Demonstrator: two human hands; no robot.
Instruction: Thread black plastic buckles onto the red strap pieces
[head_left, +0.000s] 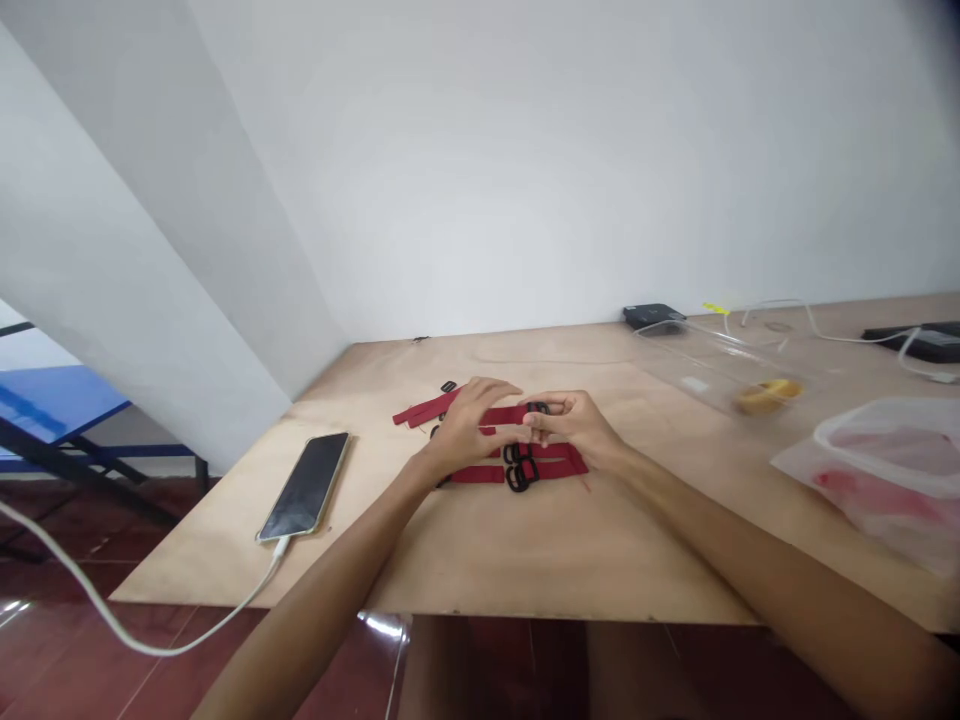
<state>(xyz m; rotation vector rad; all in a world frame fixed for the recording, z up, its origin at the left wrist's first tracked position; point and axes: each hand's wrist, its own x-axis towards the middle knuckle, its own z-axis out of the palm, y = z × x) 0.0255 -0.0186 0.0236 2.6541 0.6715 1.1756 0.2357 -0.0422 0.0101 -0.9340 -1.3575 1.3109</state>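
Several short red webbing straps (480,474) with black plastic buckles (517,468) lie side by side on the wooden table. My right hand (574,425) is closed in a pinch at a black buckle (537,408) on the end of one red strap. Over the left part of the straps is my left hand (474,420), its fingers stretched and its thumb apart, reaching toward the right fingertips. It hides part of the straps beneath it. Beyond the left hand, a small black slider buckle (448,386) sits by a strap's end.
A phone (306,487) with a white charging cable (281,548) lies at left. To the right stand a clear plastic box (701,365) with a yellow tape roll (769,396) and a translucent bag (885,480) with red contents. A black device (654,317) sits near the wall.
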